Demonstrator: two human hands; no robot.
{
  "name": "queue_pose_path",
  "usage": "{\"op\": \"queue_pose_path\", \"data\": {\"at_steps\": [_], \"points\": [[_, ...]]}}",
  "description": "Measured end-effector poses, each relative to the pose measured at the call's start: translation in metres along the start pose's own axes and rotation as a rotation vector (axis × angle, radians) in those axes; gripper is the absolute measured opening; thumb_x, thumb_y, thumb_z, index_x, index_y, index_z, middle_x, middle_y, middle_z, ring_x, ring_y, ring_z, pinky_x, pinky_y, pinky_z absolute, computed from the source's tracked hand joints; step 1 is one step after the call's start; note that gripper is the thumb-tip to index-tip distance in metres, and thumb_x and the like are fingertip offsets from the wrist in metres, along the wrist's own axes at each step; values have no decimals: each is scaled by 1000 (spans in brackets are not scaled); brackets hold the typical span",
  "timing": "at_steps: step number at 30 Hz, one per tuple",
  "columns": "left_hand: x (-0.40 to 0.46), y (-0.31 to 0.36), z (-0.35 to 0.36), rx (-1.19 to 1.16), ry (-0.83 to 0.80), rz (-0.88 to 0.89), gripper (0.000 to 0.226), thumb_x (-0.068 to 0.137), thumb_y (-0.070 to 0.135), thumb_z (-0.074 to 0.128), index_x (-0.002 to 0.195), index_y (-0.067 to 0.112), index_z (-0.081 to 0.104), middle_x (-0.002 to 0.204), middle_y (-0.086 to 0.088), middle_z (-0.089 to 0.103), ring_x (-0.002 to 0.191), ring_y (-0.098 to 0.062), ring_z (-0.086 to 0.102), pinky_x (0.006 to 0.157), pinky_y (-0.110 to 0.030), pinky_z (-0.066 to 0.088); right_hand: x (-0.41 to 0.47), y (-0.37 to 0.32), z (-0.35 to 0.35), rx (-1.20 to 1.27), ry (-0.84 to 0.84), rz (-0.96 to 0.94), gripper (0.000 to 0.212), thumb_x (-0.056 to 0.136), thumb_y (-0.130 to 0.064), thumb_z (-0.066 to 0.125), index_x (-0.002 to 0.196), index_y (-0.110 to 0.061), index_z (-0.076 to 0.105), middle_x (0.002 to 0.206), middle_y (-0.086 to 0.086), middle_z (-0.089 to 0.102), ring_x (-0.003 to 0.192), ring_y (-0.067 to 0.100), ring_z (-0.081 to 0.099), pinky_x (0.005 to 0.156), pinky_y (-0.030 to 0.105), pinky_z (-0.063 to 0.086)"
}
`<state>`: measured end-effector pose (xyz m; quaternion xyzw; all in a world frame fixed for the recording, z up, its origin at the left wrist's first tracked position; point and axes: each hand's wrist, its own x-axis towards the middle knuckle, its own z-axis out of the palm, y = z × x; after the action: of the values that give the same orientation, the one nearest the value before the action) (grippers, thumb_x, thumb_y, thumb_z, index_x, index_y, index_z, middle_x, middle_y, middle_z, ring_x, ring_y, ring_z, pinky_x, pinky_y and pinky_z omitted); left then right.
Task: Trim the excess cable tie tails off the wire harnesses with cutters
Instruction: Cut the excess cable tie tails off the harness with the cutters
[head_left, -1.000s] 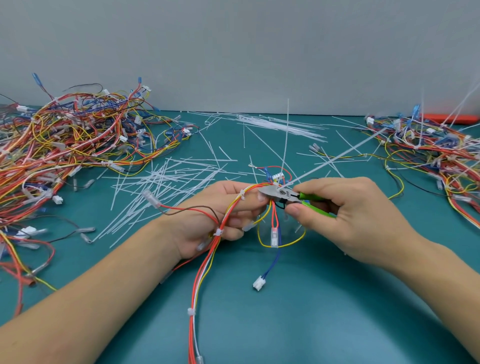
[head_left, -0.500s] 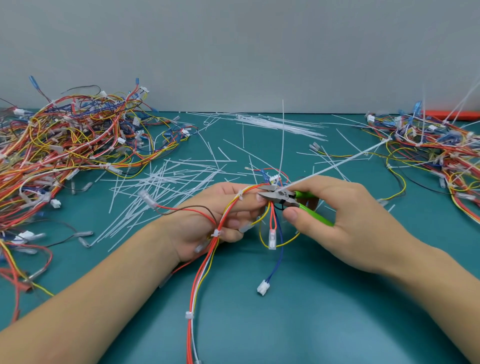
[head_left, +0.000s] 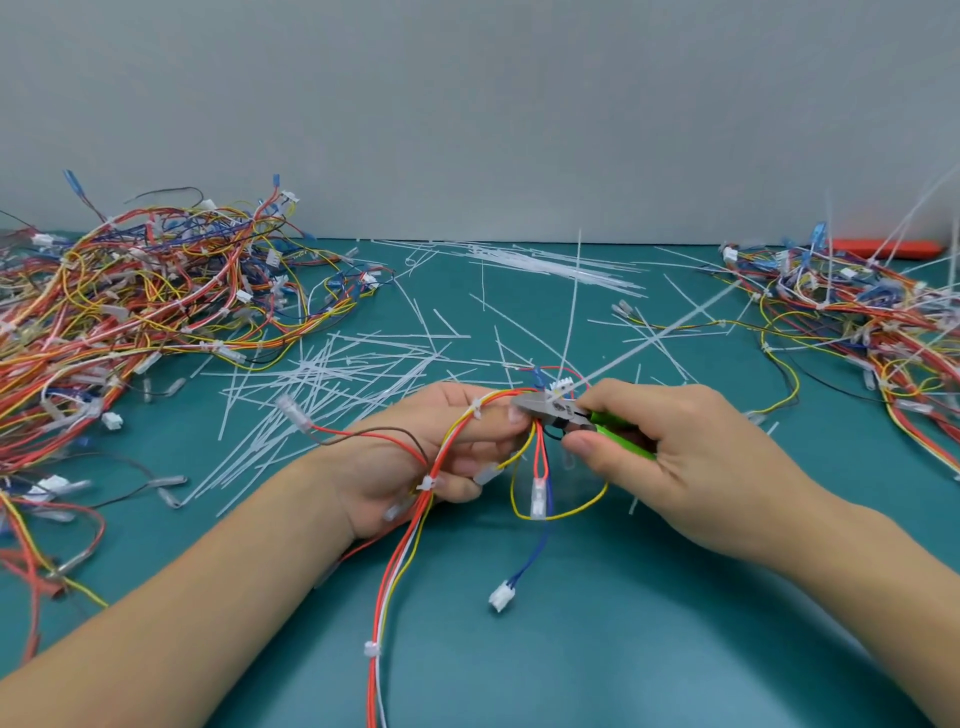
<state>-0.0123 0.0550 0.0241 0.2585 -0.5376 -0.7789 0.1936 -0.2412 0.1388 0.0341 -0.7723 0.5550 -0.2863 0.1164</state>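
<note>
My left hand (head_left: 441, 457) grips a wire harness (head_left: 405, 551) of red, yellow and white wires, held just above the table. My right hand (head_left: 670, 457) grips green-handled cutters (head_left: 561, 413), whose metal jaws sit at the harness right by my left fingertips. Two long white cable tie tails rise from that spot: one tail (head_left: 574, 306) stands nearly upright, the other tail (head_left: 670, 327) slants up to the right. Loose ends of the harness hang below with a white connector (head_left: 500, 595).
A big pile of harnesses (head_left: 130, 322) covers the left of the teal table (head_left: 597, 649). Another harness pile (head_left: 862, 317) with uncut tails lies at the right. Cut white tails (head_left: 332, 384) are strewn across the middle. A grey wall stands behind; an orange object (head_left: 888, 248) lies far right.
Both hands with the harness and cutters have shifted very slightly; the upright tail leans a bit more. The cutter jaws stay at the same tie.
</note>
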Motion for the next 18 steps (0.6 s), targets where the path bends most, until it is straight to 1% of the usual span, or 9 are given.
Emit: {"op": "queue_pose_path", "data": {"at_steps": [2, 5, 7, 10, 12, 15, 16, 18], "points": [[0, 1, 2, 10, -1, -5, 12, 86, 26, 72, 95, 19, 77, 61, 8, 41, 61, -13, 8, 33, -11, 22, 0, 1, 1, 2, 3, 0, 35, 96, -69, 42, 99, -38, 59, 73, -10, 56, 69, 16, 55, 59, 41, 47], [0, 1, 2, -10, 15, -13, 17, 83, 27, 76, 97, 18, 74, 64, 6, 39, 64, -15, 4, 32, -11, 22, 0, 3, 5, 20, 42, 3, 32, 96, -64, 48, 98, -35, 63, 70, -9, 55, 66, 16, 53, 57, 37, 42], [1, 1, 2, -25, 32, -17, 17, 85, 25, 74, 100, 16, 73, 65, 5, 39, 65, -15, 5, 32, -11, 21, 0, 3, 8, 53, 50, 17, 29, 96, -61, 51, 103, -37, 66, 75, -11, 60, 72, 16, 56, 62, 36, 45], [3, 1, 2, -20, 34, -21, 13, 88, 23, 67, 97, 17, 73, 62, 8, 41, 60, -11, 7, 33, -11, 19, 0, 5, 9, 67, 19, 24, 37, 96, -60, 51, 117, -35, 68, 93, -13, 68, 88, 14, 62, 78, 38, 51], [4, 1, 2, -19, 39, -36, 24, 87, 21, 67, 108, 12, 70, 61, 8, 39, 59, -10, 10, 33, -10, 20, -1, 7, 8, 59, 8, 21, 40, 97, -61, 50, 121, -34, 68, 102, -15, 69, 95, 12, 63, 83, 36, 52], [3, 0, 1, -10, 54, -51, 40, 84, 20, 67, 121, 5, 61, 59, 7, 43, 51, -5, 22, 32, -10, 23, -2, 9, 7, 51, 4, 15, 41, 97, -61, 50, 123, -35, 67, 104, -20, 67, 97, 10, 63, 84, 33, 52], [3, 0, 1, -10, 57, -47, 41, 84, 20, 66, 122, 4, 60, 59, 7, 45, 50, -5, 24, 32, -10, 24, -1, 8, 7, 45, 0, 14, 41, 97, -61, 50, 123, -35, 67, 104, -20, 67, 96, 10, 63, 84, 33, 52], [3, 0, 0, -14, 62, -36, 35, 84, 19, 66, 116, 4, 63, 59, 7, 46, 53, -6, 22, 32, -10, 24, -1, 8, 7, 38, -7, 11, 41, 97, -61, 48, 123, -36, 67, 102, -20, 67, 95, 9, 62, 82, 32, 51]]}}
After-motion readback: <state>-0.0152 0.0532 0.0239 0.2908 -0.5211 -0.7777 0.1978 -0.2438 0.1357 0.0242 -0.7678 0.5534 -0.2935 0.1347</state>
